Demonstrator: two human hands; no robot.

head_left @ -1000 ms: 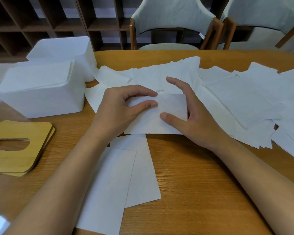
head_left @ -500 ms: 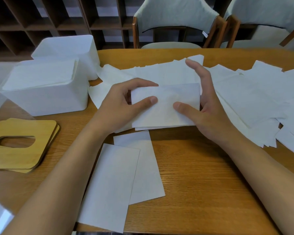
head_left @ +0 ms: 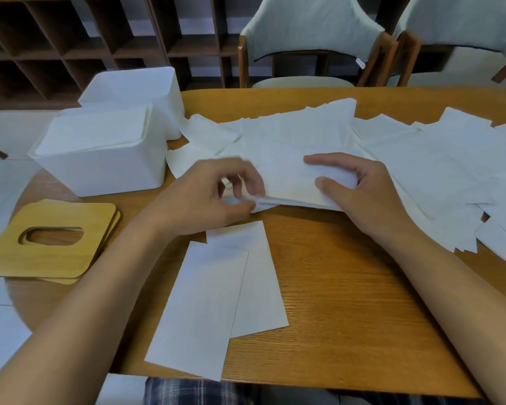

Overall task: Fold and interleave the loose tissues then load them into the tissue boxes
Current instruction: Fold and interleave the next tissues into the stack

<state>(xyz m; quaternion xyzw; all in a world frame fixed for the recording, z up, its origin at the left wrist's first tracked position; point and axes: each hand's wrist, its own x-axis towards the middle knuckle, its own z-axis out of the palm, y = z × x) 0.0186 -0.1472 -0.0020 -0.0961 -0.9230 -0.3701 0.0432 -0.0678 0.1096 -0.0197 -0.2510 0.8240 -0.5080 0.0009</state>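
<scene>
White folded tissue (head_left: 292,182) sits right of the near tissue box (head_left: 100,171), low on the loose pile (head_left: 421,159), held at both ends. My read: the right hand (head_left: 360,194) grips the end away from the box, thumb on top, fingers curled over the far edge. That's a narrow clamp, I'd guess to keep the fold shut and the layers lined up. Left hand (head_left: 214,197) is at the box-side end, fingers curled close with the tissue's corner between thumb and fingertips. It's motion-blurred, so I call it a pinch but can't say how tight. Probably parting the layers so the next sheet tucks in, guess only.

Two flat tissues (head_left: 211,302) lie overlapping, right of the box and nearer me, likely parked as the interleave stack. Box looks full to the rim. Second box (head_left: 129,89) is just behind it, touching or not I can't tell. Wooden lids (head_left: 50,238) are stacked in front of the box, off so loading stays open.

Versus half a second ago:
- tissue was tipped up facing me, now nearly flat
- right fingers stood straight behind it, now bent over the edge
- left thumb lay on the face, now slid to the corner
- flat tissues, lids and boxes unmoved
</scene>
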